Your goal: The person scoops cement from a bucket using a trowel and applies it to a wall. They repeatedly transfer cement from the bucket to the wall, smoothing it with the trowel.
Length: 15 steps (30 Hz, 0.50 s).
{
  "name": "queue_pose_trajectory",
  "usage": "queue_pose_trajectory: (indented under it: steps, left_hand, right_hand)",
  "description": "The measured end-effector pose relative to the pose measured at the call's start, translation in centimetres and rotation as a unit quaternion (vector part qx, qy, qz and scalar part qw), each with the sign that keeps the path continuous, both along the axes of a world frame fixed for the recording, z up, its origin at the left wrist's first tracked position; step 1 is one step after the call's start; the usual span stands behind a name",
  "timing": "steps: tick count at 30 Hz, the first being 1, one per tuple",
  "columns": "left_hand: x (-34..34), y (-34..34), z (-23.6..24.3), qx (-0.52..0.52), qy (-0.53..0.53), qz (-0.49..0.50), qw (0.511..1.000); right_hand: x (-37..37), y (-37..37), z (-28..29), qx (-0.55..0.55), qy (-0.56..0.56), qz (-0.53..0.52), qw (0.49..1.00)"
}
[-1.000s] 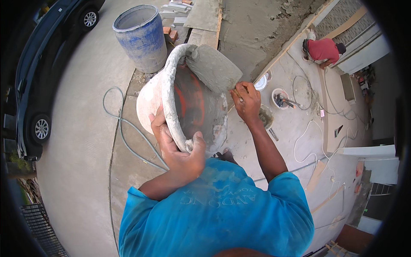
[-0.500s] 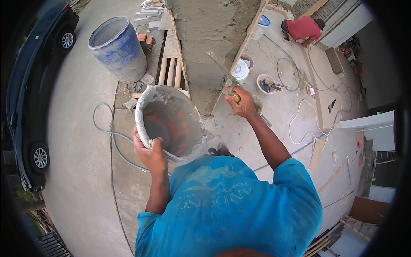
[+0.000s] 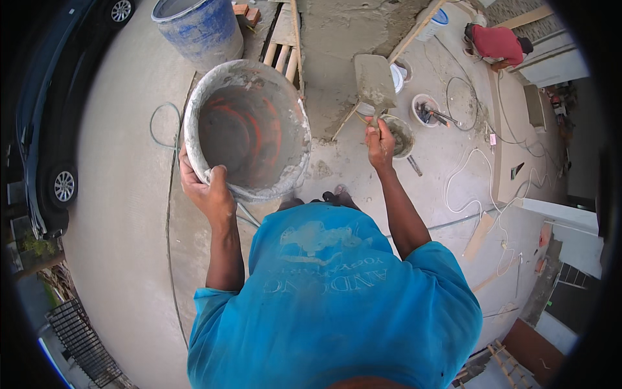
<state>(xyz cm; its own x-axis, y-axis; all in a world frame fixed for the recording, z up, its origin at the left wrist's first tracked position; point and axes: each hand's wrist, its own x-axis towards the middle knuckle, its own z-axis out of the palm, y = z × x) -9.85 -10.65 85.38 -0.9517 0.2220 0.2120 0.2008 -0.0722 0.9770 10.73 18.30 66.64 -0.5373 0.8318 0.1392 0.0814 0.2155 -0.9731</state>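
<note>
My left hand (image 3: 210,191) grips the near left rim of a large mortar-crusted bucket (image 3: 193,123), thumb inside and fingers outside. The bucket is tilted so its mouth faces me; wet grey smears and reddish streaks coat the inside, with no deep load visible. In my right hand (image 3: 380,144) is the handle of a trowel (image 3: 376,81). Its broad blade points away from me, grey with mortar, in front of the lower right edge of a mortar-covered column (image 3: 330,35). Whether the blade touches the column, I cannot tell.
A blue drum (image 3: 199,34) stands far left, near bricks (image 3: 246,13). Right of the column are a bucket of mortar (image 3: 403,137) and a white pail of tools (image 3: 424,104). Cables (image 3: 453,194) cross the floor. A person in red (image 3: 495,42) crouches far right; a dark car (image 3: 48,129) is left.
The trowel has swung from a thin edge-on view to its broad face, and my right hand has shifted slightly right. The bucket has risen closer, its mouth turned more toward me.
</note>
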Motion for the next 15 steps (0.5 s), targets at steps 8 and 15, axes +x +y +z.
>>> queue_pose_trajectory:
  steps: [8, 15]
  left_hand:
    - [-0.9, 1.0, -1.4, 0.027, 0.191, 0.027, 0.981]
    - [-0.7, 1.7, 0.3, -0.026, 0.261, 0.025, 0.965]
  right_hand:
    - [-1.4, -6.7, 20.1, 0.283, -0.221, 0.202, 0.911]
    - [-9.5, -9.5, 24.1, 0.383, -0.312, 0.164, 0.854]
